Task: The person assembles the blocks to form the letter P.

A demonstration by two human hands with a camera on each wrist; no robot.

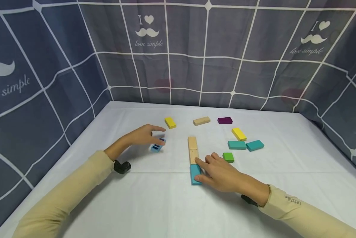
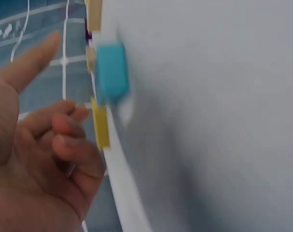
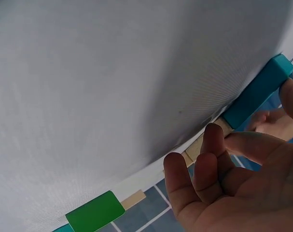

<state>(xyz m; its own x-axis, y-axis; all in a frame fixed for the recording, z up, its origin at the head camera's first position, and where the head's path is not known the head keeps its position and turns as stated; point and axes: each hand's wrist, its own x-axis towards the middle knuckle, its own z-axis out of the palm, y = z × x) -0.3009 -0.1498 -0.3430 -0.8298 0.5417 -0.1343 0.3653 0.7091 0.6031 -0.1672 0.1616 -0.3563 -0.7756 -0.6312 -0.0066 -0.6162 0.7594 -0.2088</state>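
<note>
On the white table [image 1: 145,205], the right hand [image 1: 221,175] has a part-spread grip, thumb and forefinger apart. The thumb touches the near part of the teal block [image 1: 195,174]; the forefinger lies by the joint where that block meets the near wood block [image 1: 193,156]. The far wood block [image 1: 192,142] continues the row end to end, straight away from the grip. Just beyond the right knuckles, apart from them, lies the green block [image 1: 228,157].

The left hand [image 1: 143,134], left of the row, has a wide grip, thumb and forefinger extended. The marked block [image 1: 156,147] is right under its thumb, tilted and blurred; the left wrist view shows a gap between block and fingers.

Beyond the right hand and green block is the teal pair [image 1: 237,145], ends meeting or nearly so, with the near yellow block [image 1: 239,134] just behind. Farther still, the far yellow block [image 1: 170,122] is ahead of the left fingertips; right of it lie the lone wood block [image 1: 201,121] and purple block [image 1: 224,120]. A checked curtain [image 1: 184,72] hangs behind.
</note>
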